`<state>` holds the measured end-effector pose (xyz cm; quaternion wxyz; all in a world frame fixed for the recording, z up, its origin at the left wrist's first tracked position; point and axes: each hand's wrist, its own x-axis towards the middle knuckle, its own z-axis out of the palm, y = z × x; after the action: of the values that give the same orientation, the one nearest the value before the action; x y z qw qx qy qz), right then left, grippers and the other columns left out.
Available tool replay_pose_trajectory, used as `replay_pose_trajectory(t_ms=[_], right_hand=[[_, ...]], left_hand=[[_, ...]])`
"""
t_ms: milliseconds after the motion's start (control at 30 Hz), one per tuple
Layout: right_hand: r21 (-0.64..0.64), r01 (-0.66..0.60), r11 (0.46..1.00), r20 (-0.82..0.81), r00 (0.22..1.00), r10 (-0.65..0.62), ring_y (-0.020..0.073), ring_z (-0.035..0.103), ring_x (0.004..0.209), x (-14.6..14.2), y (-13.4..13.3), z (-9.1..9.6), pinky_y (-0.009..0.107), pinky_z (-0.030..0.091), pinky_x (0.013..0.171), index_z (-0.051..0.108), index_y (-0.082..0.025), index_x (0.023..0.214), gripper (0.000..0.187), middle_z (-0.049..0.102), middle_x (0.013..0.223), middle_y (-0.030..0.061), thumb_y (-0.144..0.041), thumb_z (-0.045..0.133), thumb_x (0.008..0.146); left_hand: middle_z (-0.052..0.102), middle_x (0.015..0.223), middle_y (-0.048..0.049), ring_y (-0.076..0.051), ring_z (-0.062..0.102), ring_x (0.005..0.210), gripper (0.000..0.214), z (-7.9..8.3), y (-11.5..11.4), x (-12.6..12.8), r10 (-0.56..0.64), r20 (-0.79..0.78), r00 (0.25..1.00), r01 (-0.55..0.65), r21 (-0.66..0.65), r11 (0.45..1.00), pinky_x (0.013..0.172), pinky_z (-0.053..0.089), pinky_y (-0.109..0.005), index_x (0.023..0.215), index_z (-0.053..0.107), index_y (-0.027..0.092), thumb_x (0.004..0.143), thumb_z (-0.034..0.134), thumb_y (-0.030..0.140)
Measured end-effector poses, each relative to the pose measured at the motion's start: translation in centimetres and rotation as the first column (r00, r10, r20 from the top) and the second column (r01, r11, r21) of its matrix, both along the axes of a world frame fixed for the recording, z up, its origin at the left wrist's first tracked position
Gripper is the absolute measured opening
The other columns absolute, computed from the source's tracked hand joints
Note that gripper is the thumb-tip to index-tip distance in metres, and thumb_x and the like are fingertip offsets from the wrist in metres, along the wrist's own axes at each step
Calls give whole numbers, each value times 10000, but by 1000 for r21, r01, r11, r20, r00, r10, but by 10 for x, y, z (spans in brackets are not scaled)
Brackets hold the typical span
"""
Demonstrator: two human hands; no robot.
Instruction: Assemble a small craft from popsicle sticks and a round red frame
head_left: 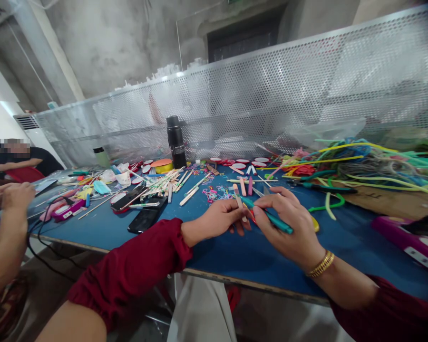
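My left hand [219, 219] is closed around a pale wooden stick [238, 198] and something red just above the blue table [128, 228]. My right hand [288, 223] meets it from the right, fingers pinched on a teal-handled tool [276, 222] that points toward the stick. A gold bangle [321, 264] circles my right wrist. Both sleeves are dark red. Coloured sticks [246, 185] lie flat just beyond my fingers.
A black flask [176, 141] stands at the back by a perforated metal screen [271, 95]. A pile of wooden sticks [164, 183], two phones [139, 209] and coloured tubes [360, 166] cover the table. Another person's hands [10, 197] work at left.
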<state>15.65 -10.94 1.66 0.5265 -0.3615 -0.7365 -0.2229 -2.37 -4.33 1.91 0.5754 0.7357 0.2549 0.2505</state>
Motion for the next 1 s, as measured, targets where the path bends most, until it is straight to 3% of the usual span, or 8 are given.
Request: replay_pose_trajectory(t_ms=[1000], right_hand=[[7,-20,1000,0,1000,20,169,673,640,0,1,0,463,525,991,593,-261,904,110,727,765,-33,-184,670,920]], left_hand=[[700,772,-31,-87,623,555,513,1,-1,1,-20,0,1000,20,-10,1000,501,397,-199,843,595,164,888,665,669]])
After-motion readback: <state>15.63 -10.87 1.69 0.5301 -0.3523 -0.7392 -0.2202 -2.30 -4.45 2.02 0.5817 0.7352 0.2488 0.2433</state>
